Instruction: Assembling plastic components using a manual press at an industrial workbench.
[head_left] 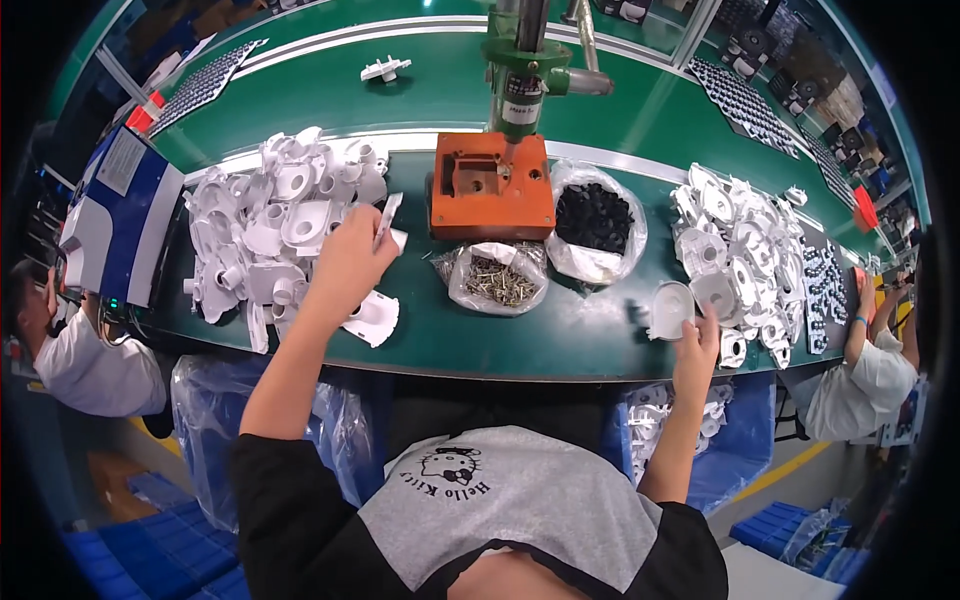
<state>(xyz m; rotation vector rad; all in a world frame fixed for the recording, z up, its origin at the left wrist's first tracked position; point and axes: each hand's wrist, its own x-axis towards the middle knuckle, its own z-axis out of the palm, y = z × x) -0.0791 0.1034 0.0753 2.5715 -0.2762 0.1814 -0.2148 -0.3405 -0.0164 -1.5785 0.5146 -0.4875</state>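
My left hand [352,258] is closed on a white plastic part [388,222], its flat edge sticking up past the fingers. It is at the right side of a heap of white plastic housings [270,225]. Below that hand another white housing [374,318] lies on the bench. On the right, my right hand [696,345] pinches the lower edge of a rounded, shallow white cover [671,308]. That cover is beside a second heap of white plastic parts [745,260].
Between the heaps stand an orange fixture block [492,215] under a green press [520,95], a bag of small metal pins [498,280] and a bag of black parts [595,222]. A blue-white machine [122,215] is at left. Blue bins [735,440] sit below the bench; co-workers flank both sides.
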